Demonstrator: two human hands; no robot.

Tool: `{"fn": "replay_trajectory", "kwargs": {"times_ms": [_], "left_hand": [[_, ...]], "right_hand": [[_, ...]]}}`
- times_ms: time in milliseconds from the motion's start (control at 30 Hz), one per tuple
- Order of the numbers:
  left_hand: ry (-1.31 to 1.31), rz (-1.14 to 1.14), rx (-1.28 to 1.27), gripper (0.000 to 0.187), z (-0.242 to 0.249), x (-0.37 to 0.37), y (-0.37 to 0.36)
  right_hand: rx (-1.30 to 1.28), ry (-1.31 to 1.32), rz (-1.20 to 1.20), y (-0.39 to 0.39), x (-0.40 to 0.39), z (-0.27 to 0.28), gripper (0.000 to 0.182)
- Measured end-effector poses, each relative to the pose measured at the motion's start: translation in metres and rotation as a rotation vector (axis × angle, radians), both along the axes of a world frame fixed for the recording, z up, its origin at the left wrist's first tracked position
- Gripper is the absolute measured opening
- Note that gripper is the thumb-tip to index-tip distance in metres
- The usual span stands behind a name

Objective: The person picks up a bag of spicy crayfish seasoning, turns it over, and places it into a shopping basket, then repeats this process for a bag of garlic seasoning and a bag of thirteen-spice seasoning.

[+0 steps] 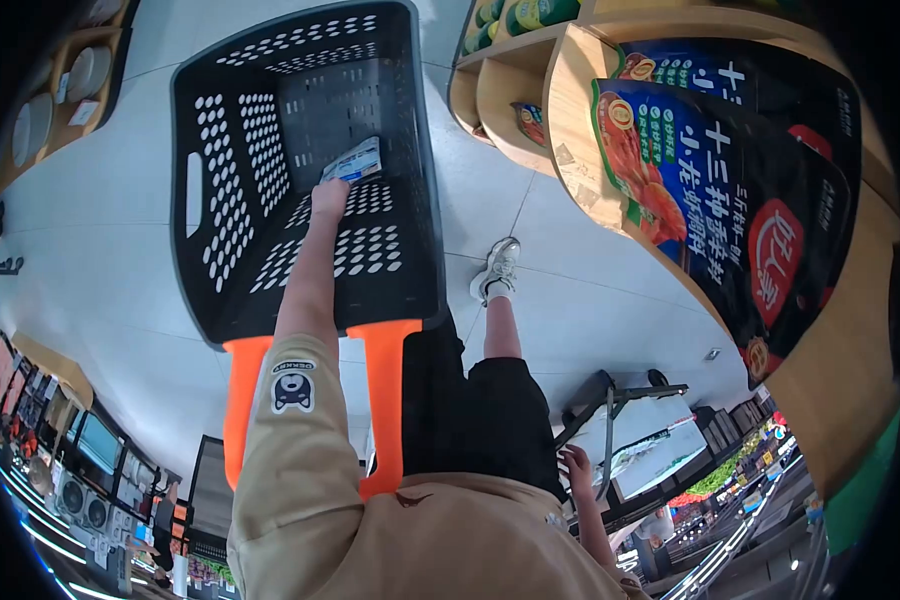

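Note:
My left hand (pixel 330 197) reaches down into a black plastic shopping basket (pixel 305 262), its fingers closed on the near end of a small blue-and-white packet (pixel 358 162). The fingertips are partly hidden. The packet lies low inside the basket, close to the far wall. Two orange handle arms (pixel 375 400) run from the basket's near edge back toward my body, one on each side of my left forearm. My right hand (pixel 576 472) hangs low at my right side beside my black shorts, fingers loosely apart and nothing visible in them.
At the right a curved wooden shelf (pixel 570 105) bears large black-and-blue crayfish seasoning bags (pixel 710 190). Green-labelled containers (pixel 542 14) stand behind. Another wooden shelf (pixel 98 95) with pale bowls is at the upper left. My shoe (pixel 500 268) rests on grey floor tiles.

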State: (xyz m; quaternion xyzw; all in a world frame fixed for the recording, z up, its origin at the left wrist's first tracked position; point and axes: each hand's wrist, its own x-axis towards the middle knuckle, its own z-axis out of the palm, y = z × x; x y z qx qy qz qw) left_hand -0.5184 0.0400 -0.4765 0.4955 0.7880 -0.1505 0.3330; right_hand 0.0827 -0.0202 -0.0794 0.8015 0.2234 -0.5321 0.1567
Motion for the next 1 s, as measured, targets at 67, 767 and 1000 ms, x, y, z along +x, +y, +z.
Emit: {"fn": "replay_trajectory", "kwargs": {"times_ms": [67, 767, 1000], "left_hand": [[-0.029, 0.055, 0.007, 0.019, -0.015, 0.009, 0.002], [-0.868, 0.36, 1.038, 0.032, 0.311, 0.045, 0.2], [-0.886, 0.121, 1.042, 0.03, 0.337, 0.072, 0.26]], "right_hand": [[-0.001, -0.009, -0.026, 0.007, -0.011, 0.002, 0.027], [0.132, -0.026, -0.068, -0.003, 0.023, -0.005, 0.027], [0.262, 0.088, -0.073, -0.006, 0.009, 0.014, 0.031]]}}
